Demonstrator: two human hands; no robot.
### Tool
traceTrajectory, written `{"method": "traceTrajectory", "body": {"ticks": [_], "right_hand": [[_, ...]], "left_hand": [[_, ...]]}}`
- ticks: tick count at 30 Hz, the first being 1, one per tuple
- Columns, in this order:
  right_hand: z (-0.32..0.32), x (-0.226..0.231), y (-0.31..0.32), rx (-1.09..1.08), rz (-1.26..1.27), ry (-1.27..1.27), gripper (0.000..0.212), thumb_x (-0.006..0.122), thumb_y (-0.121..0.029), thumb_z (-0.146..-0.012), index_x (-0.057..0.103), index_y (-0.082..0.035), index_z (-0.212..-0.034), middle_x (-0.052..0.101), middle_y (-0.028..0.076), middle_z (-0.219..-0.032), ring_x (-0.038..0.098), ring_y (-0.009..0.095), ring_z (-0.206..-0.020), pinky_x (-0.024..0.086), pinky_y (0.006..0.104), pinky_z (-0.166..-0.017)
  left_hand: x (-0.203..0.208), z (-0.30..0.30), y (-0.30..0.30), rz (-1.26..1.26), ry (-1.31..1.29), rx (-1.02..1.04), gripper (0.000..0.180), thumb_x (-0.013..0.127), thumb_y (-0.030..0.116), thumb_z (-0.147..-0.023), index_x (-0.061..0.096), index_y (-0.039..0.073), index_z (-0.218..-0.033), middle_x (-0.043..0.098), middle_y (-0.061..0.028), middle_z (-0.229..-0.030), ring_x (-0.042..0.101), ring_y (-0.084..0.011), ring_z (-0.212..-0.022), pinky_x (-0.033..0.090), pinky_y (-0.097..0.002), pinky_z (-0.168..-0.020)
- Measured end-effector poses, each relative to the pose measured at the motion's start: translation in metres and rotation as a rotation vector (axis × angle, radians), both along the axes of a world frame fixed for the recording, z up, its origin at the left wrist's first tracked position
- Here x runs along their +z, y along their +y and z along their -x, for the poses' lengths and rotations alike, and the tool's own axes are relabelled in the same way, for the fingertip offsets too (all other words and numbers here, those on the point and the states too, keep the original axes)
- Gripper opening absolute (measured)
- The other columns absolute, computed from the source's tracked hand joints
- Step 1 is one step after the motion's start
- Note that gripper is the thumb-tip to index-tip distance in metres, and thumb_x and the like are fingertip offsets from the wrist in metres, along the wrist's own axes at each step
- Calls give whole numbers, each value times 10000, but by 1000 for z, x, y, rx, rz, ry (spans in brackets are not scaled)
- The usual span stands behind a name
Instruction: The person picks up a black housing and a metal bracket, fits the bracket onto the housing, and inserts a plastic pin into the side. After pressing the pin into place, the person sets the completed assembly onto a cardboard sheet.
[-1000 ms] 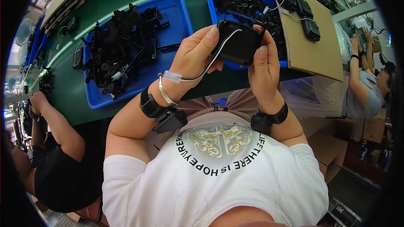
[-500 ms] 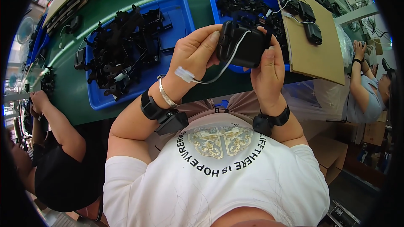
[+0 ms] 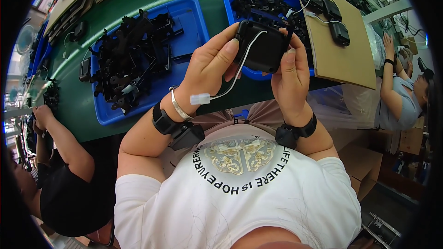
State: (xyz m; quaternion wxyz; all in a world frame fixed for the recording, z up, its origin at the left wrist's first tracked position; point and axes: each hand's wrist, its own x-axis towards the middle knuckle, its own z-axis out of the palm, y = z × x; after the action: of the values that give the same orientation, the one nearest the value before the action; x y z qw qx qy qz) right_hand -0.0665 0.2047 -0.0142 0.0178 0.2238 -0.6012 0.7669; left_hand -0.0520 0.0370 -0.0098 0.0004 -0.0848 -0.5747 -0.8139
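Between my hands, above the table's near edge, is a black box-shaped device (image 3: 263, 50) with rounded corners and a white cable. My left hand (image 3: 214, 57) grips its left side, thumb on the near face. Closed on its right side, my right hand (image 3: 291, 69) has its thumb up and fingers partly hidden behind the device. The cable hangs down to a clear white connector plug (image 3: 200, 99) by my left wrist. A black bracket-like piece seems to sit along the device's edges; how it attaches I cannot tell.
A blue tray (image 3: 203, 23) of black plastic brackets (image 3: 134, 60) lies left. A blue bin (image 3: 226, 0) with small black parts stands beyond my hands. On its right side rests a cardboard sheet (image 3: 344, 64) bearing several black cabled devices (image 3: 339, 32). Co-workers (image 3: 69, 175) sit on both sides.
The device has tilted slightly in my hands and shifted a little left. Its cable and plug have swung lower. The co-worker's hand at the right has changed pose.
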Motion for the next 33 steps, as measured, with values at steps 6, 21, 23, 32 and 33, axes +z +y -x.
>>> {"method": "traceTrajectory", "body": {"ticks": [6, 21, 23, 32, 33], "right_hand": [[-2, -3, -4, -38, -85, 61, 454, 416, -311, -963, 349, -17, -1303, 526, 50, -1048, 514, 70, -884, 432, 185, -754], [1, 0, -6, -79, -163, 120, 431, 393, -253, -975, 329, -5, -1322, 538, 55, -1027, 520, 78, -895, 446, 201, -774], [2, -1, -7, -102, -162, 180, 425, 388, -247, -977, 331, -6, -1321, 540, 58, -1039, 518, 80, -908, 441, 202, -788], [-2, 1, -2, -16, -55, 81, 431, 389, -208, -975, 310, 5, -1341, 437, 75, -1265, 445, 111, -1091, 346, 243, -943], [-2, 1, -3, -46, -75, 95, 418, 384, -213, -977, 321, -4, -1332, 488, 71, -1173, 483, 99, -1016, 389, 227, -881]], "left_hand": [[4, 6, -9, -82, -113, -102, 438, 385, 387, -961, 545, 4, -1100, 551, -7, -658, 490, -53, -485, 332, -158, -408], [0, 1, 1, -70, -130, 50, 403, 399, 361, -962, 564, 18, -1094, 570, -16, -678, 502, -56, -481, 331, -149, -394], [1, -2, 3, -14, -49, 65, 418, 397, 357, -963, 534, 19, -1168, 574, -15, -694, 501, -54, -494, 338, -149, -408], [2, 1, -2, -124, -77, -68, 410, 381, 311, -970, 473, 6, -1227, 588, -37, -748, 513, -86, -504, 371, -165, -431], [2, 2, -4, -122, -75, -67, 410, 381, 311, -970, 473, 6, -1227, 588, -37, -748, 513, -86, -504, 371, -165, -431]]}}
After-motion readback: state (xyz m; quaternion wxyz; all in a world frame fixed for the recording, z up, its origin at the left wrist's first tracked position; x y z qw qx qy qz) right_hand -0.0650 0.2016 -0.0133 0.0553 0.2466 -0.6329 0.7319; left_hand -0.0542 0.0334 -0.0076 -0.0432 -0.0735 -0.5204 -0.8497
